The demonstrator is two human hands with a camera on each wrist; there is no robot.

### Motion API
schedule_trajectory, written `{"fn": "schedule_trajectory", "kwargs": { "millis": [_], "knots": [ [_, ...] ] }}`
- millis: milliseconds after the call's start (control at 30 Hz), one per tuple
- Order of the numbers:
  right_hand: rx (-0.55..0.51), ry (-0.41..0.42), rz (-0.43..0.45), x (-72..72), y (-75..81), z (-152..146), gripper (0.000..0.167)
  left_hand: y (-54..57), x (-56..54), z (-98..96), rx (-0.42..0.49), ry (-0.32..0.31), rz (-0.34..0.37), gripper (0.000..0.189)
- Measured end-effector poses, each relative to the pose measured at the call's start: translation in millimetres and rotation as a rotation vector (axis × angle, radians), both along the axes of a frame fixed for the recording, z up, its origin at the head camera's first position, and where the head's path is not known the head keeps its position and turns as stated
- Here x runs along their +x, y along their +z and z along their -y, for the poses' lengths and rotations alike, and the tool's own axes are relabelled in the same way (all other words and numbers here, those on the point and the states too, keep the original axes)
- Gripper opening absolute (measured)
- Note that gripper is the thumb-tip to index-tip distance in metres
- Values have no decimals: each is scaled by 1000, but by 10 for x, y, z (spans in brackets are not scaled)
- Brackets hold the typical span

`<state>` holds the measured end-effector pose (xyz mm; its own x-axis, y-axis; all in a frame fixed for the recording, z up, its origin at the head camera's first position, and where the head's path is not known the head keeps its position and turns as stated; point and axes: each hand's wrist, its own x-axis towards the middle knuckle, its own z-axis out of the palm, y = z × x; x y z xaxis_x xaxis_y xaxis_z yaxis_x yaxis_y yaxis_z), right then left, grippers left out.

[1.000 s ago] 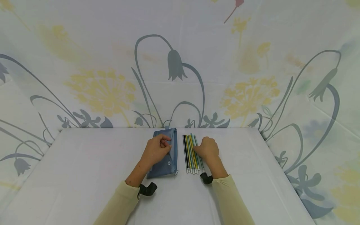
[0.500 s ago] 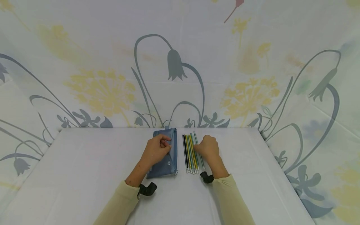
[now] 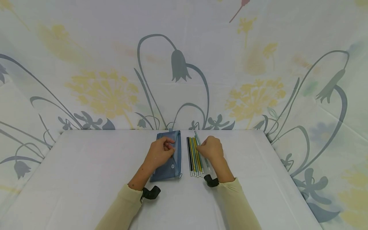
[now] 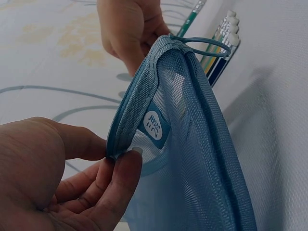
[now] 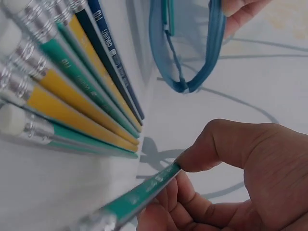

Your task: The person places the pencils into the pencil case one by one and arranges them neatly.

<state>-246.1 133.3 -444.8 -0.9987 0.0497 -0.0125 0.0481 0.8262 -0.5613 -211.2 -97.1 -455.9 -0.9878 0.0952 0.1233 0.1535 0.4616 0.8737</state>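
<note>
My left hand (image 3: 159,152) pinches the zipped edge of a blue mesh pencil case (image 4: 163,192) between thumb and forefinger. The mouth of the case gapes, and a green pencil (image 5: 171,17) shows inside it in the right wrist view. With thumb and fingers, my right hand (image 3: 212,148) pinches a green-and-silver pencil (image 5: 144,190), its eraser end pointing toward me. This pencil slants just right of a row of pencils (image 3: 194,158), green, yellow and dark blue, lying side by side with white erasers at the near end.
A white table (image 3: 92,172) carries everything, with a flower-printed cloth (image 3: 178,19) rising behind its far edge. A cord loop (image 4: 207,43) hangs from the corner of the case. Black wrist cameras (image 3: 211,181) sit below each hand.
My right hand has shifted slightly up in the head view, and the pencil in it has moved up from beside the row. My left hand and the case have stayed in place.
</note>
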Motion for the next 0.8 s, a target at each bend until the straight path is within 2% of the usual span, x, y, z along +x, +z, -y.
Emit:
{"fn": "schedule_trajectory", "kwargs": {
  "millis": [367, 800],
  "knots": [
    [-92, 64, -33, 38, 47, 52, 20, -8, -2, 1, -6, -3, -7, 24],
    [-165, 90, -44, 62, 31, 163, 16, -16, -10, 14, 1, -1, -2, 26]
  ]
}}
